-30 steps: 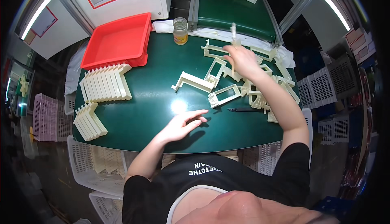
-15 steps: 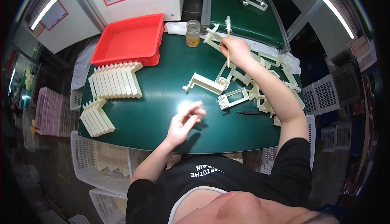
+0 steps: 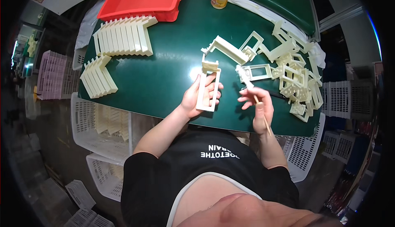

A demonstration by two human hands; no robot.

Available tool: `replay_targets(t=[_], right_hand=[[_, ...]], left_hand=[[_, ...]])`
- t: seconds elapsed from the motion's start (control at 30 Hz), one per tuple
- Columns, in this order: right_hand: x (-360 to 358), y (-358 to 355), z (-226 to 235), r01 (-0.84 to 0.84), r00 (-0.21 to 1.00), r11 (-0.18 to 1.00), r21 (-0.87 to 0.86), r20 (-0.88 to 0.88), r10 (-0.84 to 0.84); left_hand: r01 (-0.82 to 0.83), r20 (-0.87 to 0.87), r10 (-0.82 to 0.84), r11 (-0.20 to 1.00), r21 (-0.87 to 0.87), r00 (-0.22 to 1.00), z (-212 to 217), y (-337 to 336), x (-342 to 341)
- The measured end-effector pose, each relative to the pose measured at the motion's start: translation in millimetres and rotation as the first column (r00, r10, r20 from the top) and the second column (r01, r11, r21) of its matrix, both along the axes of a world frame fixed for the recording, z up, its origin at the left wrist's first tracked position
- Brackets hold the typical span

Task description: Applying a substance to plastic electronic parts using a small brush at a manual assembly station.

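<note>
loose frames (image 3: 294, 76) lie heaped on the right of the green table (image 3: 164, 79), seemingly for easy reach, while matching pieces (image 3: 123, 37) stand in tight rows at the left, perhaps to save room. the right hand (image 3: 262, 107) pinches a wooden stick (image 3: 266, 124) between narrowed thumb and fingers, its white tip pointing away, probably to keep it free. the left hand (image 3: 193, 97) holds a cream frame (image 3: 201, 89) above the table's near edge; its fingers pass behind, showing through the window and beyond the right rail.
</note>
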State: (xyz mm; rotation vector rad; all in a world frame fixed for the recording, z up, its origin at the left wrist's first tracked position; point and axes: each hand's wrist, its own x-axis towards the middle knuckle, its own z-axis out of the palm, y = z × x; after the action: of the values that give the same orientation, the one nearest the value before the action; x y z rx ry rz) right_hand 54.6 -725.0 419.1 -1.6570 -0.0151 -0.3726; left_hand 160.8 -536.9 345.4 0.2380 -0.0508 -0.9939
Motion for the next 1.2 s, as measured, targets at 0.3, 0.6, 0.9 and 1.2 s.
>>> replay_targets(t=[0.3, 0.6, 0.9, 1.2], right_hand=[[22, 11, -32, -0.056, 0.998, 0.939, 0.34, -0.006, 0.062], [24, 33, -41, -0.092, 0.945, 0.953, 0.287, -0.278, 0.175], [30, 25, -46, -0.062, 0.966, 0.952, -0.299, 0.223, 0.133], [35, 14, -43, 0.005, 0.963, 0.953, -0.303, 0.259, 0.077]], left_hand=[[0.203, -0.177, -0.194, 0.979, 0.032, 0.965, -5, 3, -7], [0.218, -0.146, -0.206, 0.973, 0.073, 0.968, -3, 4, -11], [0.223, -0.178, -0.216, 0.974, 0.024, 0.96, -13, 1, -13], [0.158, -0.099, -0.142, 0.973, 0.171, 0.985, -4, -1, -17]])
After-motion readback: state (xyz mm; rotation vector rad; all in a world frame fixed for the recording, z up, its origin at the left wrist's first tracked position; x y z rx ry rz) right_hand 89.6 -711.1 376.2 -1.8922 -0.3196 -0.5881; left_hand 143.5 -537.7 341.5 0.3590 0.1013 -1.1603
